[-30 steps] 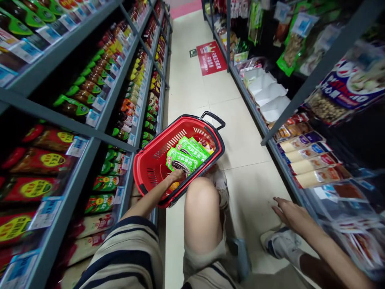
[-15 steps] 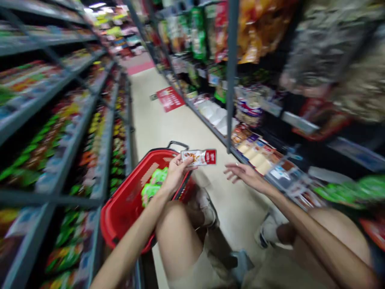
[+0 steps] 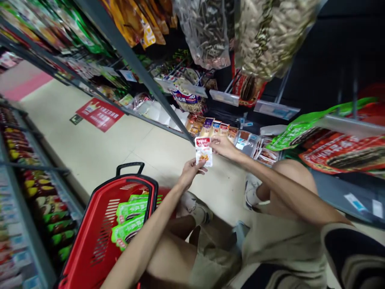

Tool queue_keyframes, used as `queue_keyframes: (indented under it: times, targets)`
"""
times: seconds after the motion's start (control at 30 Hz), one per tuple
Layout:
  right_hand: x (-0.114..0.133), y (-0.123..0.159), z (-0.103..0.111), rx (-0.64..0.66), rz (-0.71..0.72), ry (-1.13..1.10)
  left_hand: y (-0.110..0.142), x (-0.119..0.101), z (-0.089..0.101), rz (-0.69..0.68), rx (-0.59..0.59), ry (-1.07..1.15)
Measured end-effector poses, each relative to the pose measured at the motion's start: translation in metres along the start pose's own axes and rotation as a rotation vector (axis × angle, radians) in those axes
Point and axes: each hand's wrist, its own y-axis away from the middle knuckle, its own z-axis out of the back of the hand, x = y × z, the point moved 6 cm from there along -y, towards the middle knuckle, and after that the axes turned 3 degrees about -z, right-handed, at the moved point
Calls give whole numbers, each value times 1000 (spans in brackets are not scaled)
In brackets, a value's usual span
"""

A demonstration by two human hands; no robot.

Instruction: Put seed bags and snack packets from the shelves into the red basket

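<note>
A small red-and-white snack packet (image 3: 204, 152) stands upright between my two hands above the floor. My left hand (image 3: 192, 171) pinches its bottom edge between thumb and fingers. At the packet's upper right edge, my right hand (image 3: 221, 146) grips it with closed fingertips. To the left of my legs sits a red shopping basket (image 3: 99, 224), and green snack bags (image 3: 129, 218) lie inside it. Just beyond my hands, the bottom shelf holds small packs (image 3: 215, 127) in a row and a clear bin (image 3: 246, 139).
Bags of sunflower seeds (image 3: 258, 36) hang from hooks above my right hand. Red and green bags (image 3: 343, 148) stick out at the right. A slanted shelf post (image 3: 135, 68) rises close ahead. Another stocked shelf (image 3: 33, 192) runs along the left. A red floor sticker (image 3: 100, 114) lies in the aisle.
My right hand has come to the packet and now grips it too. The packet has turned from lying sideways to upright. The view has swung right towards the shelf.
</note>
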Motion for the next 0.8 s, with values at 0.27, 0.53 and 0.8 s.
queue_keyframes:
  times: [0.27, 0.53, 0.8]
  targets:
    - [28, -5, 9, -56, 75, -30, 6, -34, 13, -336, -197, -362]
    - [43, -61, 37, -169, 324, 871, -25, -29, -44, -916, -9, -980]
    - [-35, -153, 97, -154, -52, 1198, -233, 55, -96, -383, -192, -301]
